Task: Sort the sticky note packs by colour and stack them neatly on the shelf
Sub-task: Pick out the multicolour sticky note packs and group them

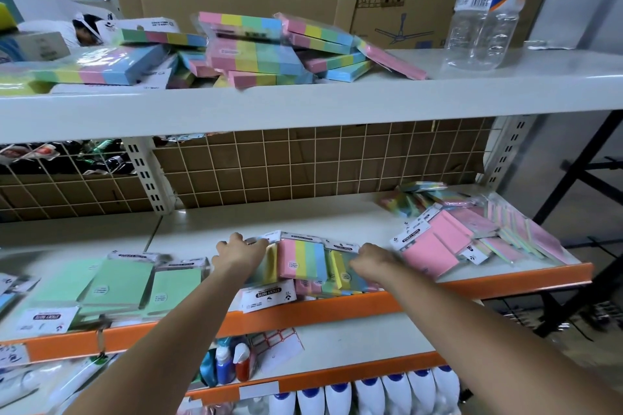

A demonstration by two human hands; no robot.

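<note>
Both hands (241, 251) (371, 263) clasping multicolour packs (301, 259) on middle shelf (337, 308), between green (111, 283) and pink packs (435, 246).

Both forearms are bare to the frame edge, left hand (241, 251) and right hand (372, 263) ungloved, ringless.

Multicolour packs (305, 259) on middle shelf (337, 308) are flanked by left hand (241, 251) and right hand (372, 263), fingers curled.
</note>
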